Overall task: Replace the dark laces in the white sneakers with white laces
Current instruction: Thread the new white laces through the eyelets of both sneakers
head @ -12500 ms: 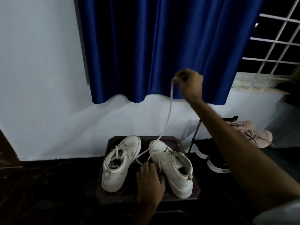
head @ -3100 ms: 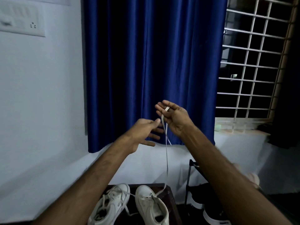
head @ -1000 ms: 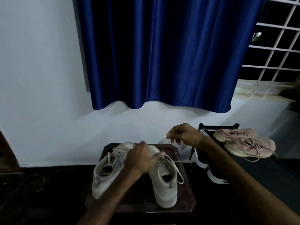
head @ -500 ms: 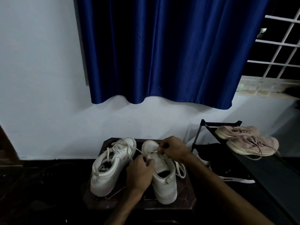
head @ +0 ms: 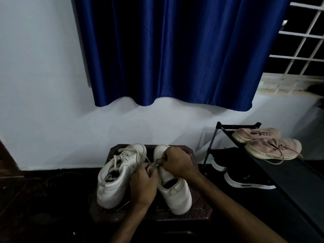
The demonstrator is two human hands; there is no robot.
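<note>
Sneakers (head: 114,181): heels toward the person on the stool (head: 192,213), eyelets reachable
Left hand (head: 143,183): pinches the lace (head: 155,165) above one sneaker's tongue, steadying it
Right hand (head: 177,163): pinches the lace end, likely threading

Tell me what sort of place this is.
Probably a room in a home, maybe near the entry: a shoe rack holding pink sneakers, a blue curtain beside a grilled window, and white sneakers on a low stool.
</note>
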